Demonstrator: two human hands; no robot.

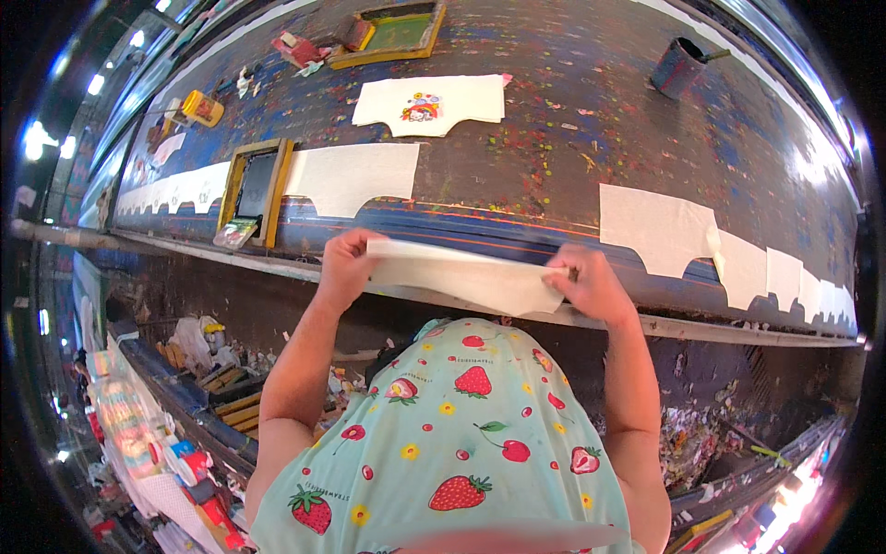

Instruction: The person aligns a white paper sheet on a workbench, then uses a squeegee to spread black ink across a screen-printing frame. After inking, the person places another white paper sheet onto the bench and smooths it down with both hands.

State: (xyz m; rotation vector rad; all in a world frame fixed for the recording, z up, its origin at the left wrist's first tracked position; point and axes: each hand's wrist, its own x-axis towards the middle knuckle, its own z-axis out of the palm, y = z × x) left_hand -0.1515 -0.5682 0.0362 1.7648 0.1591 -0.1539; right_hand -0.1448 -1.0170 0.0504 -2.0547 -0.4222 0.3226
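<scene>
A cream fabric piece (461,274) is stretched between my two hands, just over the near edge of the long table (554,157). My left hand (347,268) pinches its left end, and my right hand (591,282) pinches the right end. Beyond my left hand, a cut fabric panel (355,175) with a curved notch lies flat. Next to it a wooden-framed printing screen (258,194) rests on the row of panels. Farther back sits a stack of white panels (429,103), its top one printed with a colourful picture. Past my right hand lies another plain panel (657,226).
More panels (784,277) run along the right edge. A second screen frame (392,37), a yellow pot (201,109) and a dark can with a stick (680,66) stand on the paint-spotted table. Below its edge, scraps and a clear bag (196,340) lie on the left.
</scene>
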